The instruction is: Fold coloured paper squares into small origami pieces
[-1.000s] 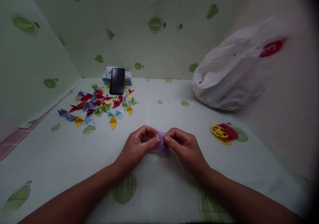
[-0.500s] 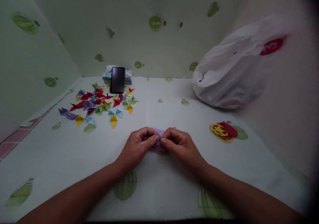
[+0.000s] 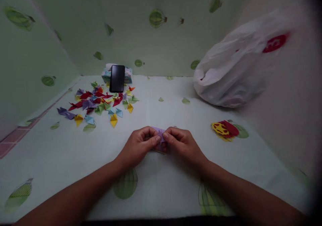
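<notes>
Between my two hands is a small piece of purple origami paper (image 3: 160, 132), partly covered by my fingers. My left hand (image 3: 144, 143) pinches its left side between thumb and curled fingers. From the other side my right hand (image 3: 179, 140) grips the paper, thumb on top. The two thumb tips lie close together over a fold. A thin edge of something yellowish-brown shows beneath the paper, too small to make out. Farther left lies a scattered heap of folded paper cranes (image 3: 97, 100) in red, purple, green, blue, yellow and orange.
A black phone (image 3: 117, 78) leans against a tissue box (image 3: 128, 75) behind the cranes. At the right lie yellow and red paper cutouts (image 3: 220, 128). A large white plastic bag (image 3: 226, 75) stands at the back right. Balloon-patterned covering (image 3: 161, 192) lies over the table.
My thumbs have parted slightly, and more of the folded purple paper shows between them. The whole view has shifted a little; the surrounding objects stay in place.
</notes>
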`<state>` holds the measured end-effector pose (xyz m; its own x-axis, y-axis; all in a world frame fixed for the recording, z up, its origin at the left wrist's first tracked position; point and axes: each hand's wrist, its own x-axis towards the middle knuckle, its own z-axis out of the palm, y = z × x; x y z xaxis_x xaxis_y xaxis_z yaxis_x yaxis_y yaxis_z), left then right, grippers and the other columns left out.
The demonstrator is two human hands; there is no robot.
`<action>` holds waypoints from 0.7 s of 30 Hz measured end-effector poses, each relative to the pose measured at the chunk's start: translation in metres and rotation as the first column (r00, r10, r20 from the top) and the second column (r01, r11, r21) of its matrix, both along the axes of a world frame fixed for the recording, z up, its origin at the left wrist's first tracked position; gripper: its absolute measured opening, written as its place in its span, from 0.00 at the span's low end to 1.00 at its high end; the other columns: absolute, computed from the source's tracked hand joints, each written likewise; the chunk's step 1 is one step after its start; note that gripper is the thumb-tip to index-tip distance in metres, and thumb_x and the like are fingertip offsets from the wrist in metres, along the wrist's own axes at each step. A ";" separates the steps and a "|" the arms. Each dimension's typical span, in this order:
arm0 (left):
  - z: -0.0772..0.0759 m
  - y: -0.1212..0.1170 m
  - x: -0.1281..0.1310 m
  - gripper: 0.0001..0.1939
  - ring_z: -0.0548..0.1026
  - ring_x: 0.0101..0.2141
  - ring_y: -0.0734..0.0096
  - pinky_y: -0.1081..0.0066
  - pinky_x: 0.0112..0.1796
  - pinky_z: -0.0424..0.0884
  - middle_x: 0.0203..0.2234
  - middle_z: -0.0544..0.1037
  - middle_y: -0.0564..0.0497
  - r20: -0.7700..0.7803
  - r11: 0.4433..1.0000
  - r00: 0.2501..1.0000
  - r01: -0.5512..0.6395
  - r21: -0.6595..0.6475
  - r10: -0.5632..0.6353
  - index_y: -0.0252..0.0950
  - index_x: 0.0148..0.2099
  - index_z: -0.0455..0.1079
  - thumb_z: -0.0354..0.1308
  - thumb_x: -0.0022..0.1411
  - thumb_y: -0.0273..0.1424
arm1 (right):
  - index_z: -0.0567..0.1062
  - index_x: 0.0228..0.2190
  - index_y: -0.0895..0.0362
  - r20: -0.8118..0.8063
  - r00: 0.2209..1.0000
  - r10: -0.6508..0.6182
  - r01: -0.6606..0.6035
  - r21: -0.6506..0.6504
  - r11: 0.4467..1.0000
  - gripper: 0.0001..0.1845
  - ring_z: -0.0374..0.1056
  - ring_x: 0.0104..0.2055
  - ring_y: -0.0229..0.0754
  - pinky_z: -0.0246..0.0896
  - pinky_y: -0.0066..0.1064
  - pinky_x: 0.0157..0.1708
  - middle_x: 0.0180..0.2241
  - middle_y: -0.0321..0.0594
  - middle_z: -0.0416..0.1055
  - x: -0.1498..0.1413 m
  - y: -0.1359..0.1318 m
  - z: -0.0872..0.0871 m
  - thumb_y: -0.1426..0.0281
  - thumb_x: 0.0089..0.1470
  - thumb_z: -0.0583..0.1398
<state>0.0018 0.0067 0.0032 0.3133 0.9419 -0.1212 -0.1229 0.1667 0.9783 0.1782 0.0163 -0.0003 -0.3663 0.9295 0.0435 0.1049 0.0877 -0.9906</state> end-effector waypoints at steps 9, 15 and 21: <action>0.005 0.001 0.000 0.10 0.74 0.28 0.75 0.73 0.34 0.68 0.23 0.75 0.54 -0.001 0.998 0.999 0.053 -0.041 -0.053 0.32 0.31 0.70 0.63 0.58 0.34 | 0.70 0.24 0.58 -0.108 0.993 0.037 -0.049 -0.113 0.992 0.17 0.64 0.23 0.35 0.59 0.29 0.27 0.21 0.35 0.69 -0.001 0.001 -0.004 0.59 0.56 0.62; 0.006 0.002 -0.001 0.08 0.69 0.25 0.77 0.75 0.28 0.61 0.23 0.75 0.53 -0.107 0.988 0.984 0.133 -0.084 -0.141 0.33 0.31 0.70 0.61 0.57 0.33 | 0.68 0.24 0.57 -0.062 0.991 0.122 -0.128 -0.094 0.987 0.20 0.60 0.23 0.34 0.55 0.28 0.25 0.20 0.33 0.66 0.002 0.004 -0.002 0.55 0.57 0.61; 0.004 0.002 -0.003 0.07 0.66 0.24 0.77 0.74 0.29 0.61 0.28 0.76 0.52 -0.158 0.964 0.952 0.253 -0.086 -0.264 0.33 0.34 0.72 0.59 0.59 0.33 | 0.66 0.19 0.56 0.031 0.995 0.096 -0.094 -0.064 0.994 0.22 0.58 0.21 0.34 0.52 0.26 0.22 0.17 0.32 0.65 0.002 0.002 0.003 0.55 0.56 0.61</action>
<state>-0.0015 0.0092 0.0077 0.5153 0.8198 -0.2496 0.0961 0.2341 0.9674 0.1805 0.0183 0.0023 -0.4530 0.8911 -0.0276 0.1325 0.0367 -0.9905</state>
